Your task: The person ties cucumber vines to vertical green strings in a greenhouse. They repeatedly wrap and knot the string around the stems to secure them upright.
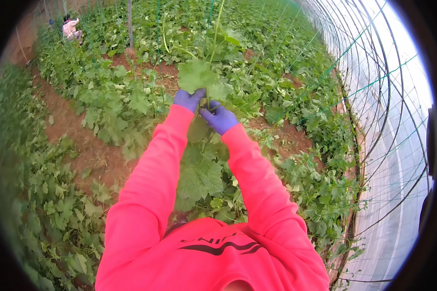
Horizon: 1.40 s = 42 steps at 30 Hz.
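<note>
My left hand, in a purple glove, is closed at a climbing vine just below a broad lobed leaf; the leaf partly hides its fingertips. Close beside it and slightly lower, my right hand, gloved alike, pinches the vine's stem between thumb and fingers. From between the hands the pale green vine stem rises toward the top of the view. A second leaf hangs just above my right hand. Below both hands, a large leaf spreads between my forearms.
Leafy vines cover much of the ground, with reddish soil along a path at left. Green strings hang near a post. At right curves a plastic greenhouse wall with hoops and netting. Another person crouches far off at upper left.
</note>
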Motion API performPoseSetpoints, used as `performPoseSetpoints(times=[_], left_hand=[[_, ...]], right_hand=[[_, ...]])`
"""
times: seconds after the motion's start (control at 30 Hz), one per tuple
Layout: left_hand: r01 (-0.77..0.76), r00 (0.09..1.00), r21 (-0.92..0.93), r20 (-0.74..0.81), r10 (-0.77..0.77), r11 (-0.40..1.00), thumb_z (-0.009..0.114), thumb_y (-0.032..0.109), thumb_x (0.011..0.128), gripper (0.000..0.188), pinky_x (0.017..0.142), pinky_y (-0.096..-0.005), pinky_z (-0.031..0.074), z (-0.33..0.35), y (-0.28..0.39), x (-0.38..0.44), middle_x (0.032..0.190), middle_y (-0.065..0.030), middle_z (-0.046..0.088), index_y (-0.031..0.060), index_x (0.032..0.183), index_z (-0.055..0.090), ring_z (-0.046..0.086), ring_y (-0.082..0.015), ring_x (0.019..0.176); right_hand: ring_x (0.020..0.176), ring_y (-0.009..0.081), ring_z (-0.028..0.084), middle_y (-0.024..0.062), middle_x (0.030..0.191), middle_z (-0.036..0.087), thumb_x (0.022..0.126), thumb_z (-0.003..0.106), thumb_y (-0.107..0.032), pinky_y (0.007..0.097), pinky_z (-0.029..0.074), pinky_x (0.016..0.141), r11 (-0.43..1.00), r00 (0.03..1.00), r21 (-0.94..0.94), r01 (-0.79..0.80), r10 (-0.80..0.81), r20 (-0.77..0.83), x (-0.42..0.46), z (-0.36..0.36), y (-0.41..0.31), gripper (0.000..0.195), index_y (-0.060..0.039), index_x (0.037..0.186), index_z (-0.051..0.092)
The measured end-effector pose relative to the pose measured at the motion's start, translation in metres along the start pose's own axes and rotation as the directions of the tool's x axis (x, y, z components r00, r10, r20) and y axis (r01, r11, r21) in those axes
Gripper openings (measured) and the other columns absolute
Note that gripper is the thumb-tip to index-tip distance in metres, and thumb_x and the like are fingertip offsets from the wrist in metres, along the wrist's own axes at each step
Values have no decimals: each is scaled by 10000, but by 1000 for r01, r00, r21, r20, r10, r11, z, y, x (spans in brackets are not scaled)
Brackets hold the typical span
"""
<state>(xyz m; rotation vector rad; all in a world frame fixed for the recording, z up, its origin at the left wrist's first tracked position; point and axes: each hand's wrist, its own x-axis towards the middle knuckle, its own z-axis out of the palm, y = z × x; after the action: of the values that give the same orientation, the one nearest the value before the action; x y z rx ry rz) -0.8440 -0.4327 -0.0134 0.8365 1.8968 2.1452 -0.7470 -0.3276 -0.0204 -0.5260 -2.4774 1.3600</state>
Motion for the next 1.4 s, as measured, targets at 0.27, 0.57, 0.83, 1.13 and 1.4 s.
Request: performPoseSetpoints(times=[0.27, 0.57, 0.83, 1.13, 1.4], left_hand=[[-246, 969, 187, 72, 237, 951, 610, 258, 830, 343, 673, -267, 460, -19, 6, -26, 841, -55, 629, 12, 1064, 564, 561, -114, 738], [-211, 975, -50, -75, 207, 976, 545, 211, 871, 258, 535, -227, 408, -105, -10, -16, 738, -7, 581, 15, 1036, 575, 492, -92, 579], [-258, 954, -47, -170, 247, 965, 450, 330, 909, 372, 571, -255, 465, -61, 49, -62, 830, -85, 617, -11, 981, 580, 566, -129, 575], [-240, 932, -250, -330, 151, 938, 531, 170, 876, 195, 609, -262, 480, -54, 45, -72, 867, -129, 624, -5, 960, 546, 599, -164, 715], [-273, 934, 151, -196, 299, 950, 531, 56, 840, 169, 631, -283, 510, -63, 36, -58, 855, -112, 612, 8, 999, 495, 606, -164, 683]], right_hand=[[466, 45, 431, -15, 603, 537, 824, 587, -224, 209, 336, 435, 908, 999, 417, 42, -28, -41, -47, -60, -12, 182, -44, 830, 615], [459, 27, 430, -22, 638, 553, 825, 572, -174, 177, 320, 402, 884, 992, 467, 26, -79, 95, -111, -127, -6, 134, -48, 830, 619], [601, 55, 535, 18, 887, 611, 830, 535, -123, 180, 389, 436, 836, 991, 548, -26, -49, 121, -113, -97, 16, 165, -33, 954, 597], [565, 101, 546, 42, 745, 602, 761, 681, -84, 232, 445, 510, 929, 993, 360, 80, -43, -109, -128, -96, -17, 273, -4, 987, 550], [651, 118, 577, 81, 760, 610, 768, 680, -246, 241, 465, 588, 779, 887, 468, 418, -460, -26, -139, -135, -147, 451, 58, 1060, 520]])
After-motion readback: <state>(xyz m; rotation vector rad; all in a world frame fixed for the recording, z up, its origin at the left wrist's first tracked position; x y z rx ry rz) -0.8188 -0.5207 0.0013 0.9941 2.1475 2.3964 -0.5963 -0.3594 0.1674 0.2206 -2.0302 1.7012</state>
